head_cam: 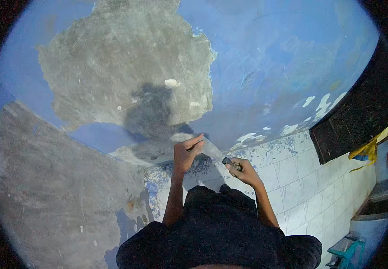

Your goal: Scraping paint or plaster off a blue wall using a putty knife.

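My right hand (pixel 242 171) is closed round the dark handle of a wide-bladed scraper (pixel 214 148), its pale blade pointing up and to the left. At the blade's far end is my left hand (pixel 188 151), thumb and forefinger at its tip; whether they pinch it cannot be told. Both hands are in front of my body, near the foot of a blue painted wall (pixel 264 67). A large bare grey patch (pixel 130 53) with ragged paint edges spreads over this wall, and my shadow falls on it.
A second wall with bare grey plaster (pixel 62 188) meets the blue one at the left. White floor tiles (pixel 291 188) bear paint flakes along the wall's foot. To the right are a dark hanging sheet (pixel 352 134), a yellow cloth (pixel 367 151) and a teal plastic object (pixel 347 250).
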The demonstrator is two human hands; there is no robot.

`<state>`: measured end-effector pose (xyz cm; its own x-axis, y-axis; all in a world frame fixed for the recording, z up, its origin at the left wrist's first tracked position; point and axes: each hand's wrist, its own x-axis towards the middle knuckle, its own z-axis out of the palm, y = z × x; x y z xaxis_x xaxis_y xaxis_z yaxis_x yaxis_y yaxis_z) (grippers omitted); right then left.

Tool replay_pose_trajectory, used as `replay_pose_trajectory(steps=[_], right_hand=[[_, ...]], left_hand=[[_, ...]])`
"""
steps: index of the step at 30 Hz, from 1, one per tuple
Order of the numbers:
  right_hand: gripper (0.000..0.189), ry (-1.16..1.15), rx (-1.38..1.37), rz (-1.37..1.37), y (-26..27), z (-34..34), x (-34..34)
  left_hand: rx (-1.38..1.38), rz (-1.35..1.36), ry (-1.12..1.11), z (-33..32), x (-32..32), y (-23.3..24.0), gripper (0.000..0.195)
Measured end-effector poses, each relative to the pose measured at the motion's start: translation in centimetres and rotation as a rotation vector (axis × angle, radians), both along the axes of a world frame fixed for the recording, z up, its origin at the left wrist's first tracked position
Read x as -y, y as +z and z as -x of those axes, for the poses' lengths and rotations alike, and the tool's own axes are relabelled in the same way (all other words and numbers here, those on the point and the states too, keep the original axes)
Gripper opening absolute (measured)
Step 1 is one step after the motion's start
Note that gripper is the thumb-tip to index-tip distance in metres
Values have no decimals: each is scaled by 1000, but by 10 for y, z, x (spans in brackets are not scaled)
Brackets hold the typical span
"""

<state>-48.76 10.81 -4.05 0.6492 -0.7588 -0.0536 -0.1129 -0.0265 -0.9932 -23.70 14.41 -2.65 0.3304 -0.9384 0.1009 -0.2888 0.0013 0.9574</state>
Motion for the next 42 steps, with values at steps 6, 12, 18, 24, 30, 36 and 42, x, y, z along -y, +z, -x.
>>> replay_pose_trajectory(steps=[6, 12, 18, 24, 30, 36, 42], right_hand=[[53, 267, -69, -269, 5, -35, 41], [45, 49, 168, -248, 73, -141, 75], [42, -59, 291, -322, 90, -194, 83], [34, -128, 330, -552, 76, -201, 75], [32, -116, 312, -542, 12, -171, 46], [33, -80, 238, -417, 89, -182, 67], [30, -94, 347, -534, 29, -193, 83]], left_hand=[[-20, -10, -29, -38, 23, 11, 41], [-519, 146, 65, -60, 44, 39, 70], [-474, 233, -63, -53, 93, 81, 67], [-432, 66, 42, -49, 95, 67, 55], [-409, 78, 135, -24, 66, 18, 51], [-354, 219, 160, -26, 87, 77, 52], [-487, 135, 207, -29, 100, 40, 52]])
